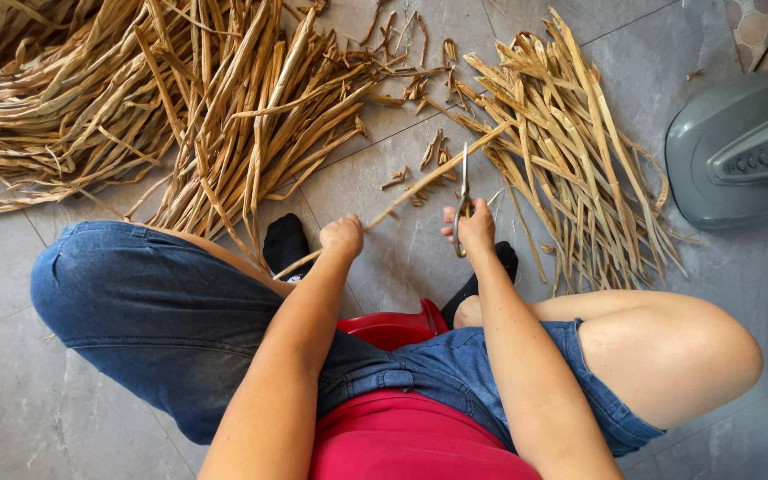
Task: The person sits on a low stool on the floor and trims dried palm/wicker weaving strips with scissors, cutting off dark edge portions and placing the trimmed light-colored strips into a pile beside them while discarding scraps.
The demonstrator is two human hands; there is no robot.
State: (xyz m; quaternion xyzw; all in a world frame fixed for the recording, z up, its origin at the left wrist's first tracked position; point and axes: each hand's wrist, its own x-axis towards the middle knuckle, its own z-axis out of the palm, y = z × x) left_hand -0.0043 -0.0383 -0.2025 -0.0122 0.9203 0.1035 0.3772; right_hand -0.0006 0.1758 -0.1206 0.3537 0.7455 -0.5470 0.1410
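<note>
My left hand (pixel 342 236) is closed around a long dried tan leaf strip (pixel 428 182) that runs up and to the right over the floor. My right hand (pixel 473 227) grips a pair of scissors (pixel 464 191) with the blades pointing up, touching the strip near its middle. I am seated low on a red stool (pixel 397 327), wearing denim shorts and black socks, with my knees spread to either side.
A large heap of dried leaf strips (pixel 144 98) covers the floor at the upper left. A smaller pile of strips (pixel 570 151) lies at the upper right. Short cut scraps (pixel 433 151) lie between them. A grey fan base (pixel 744 147) stands at the right edge on grey tiles.
</note>
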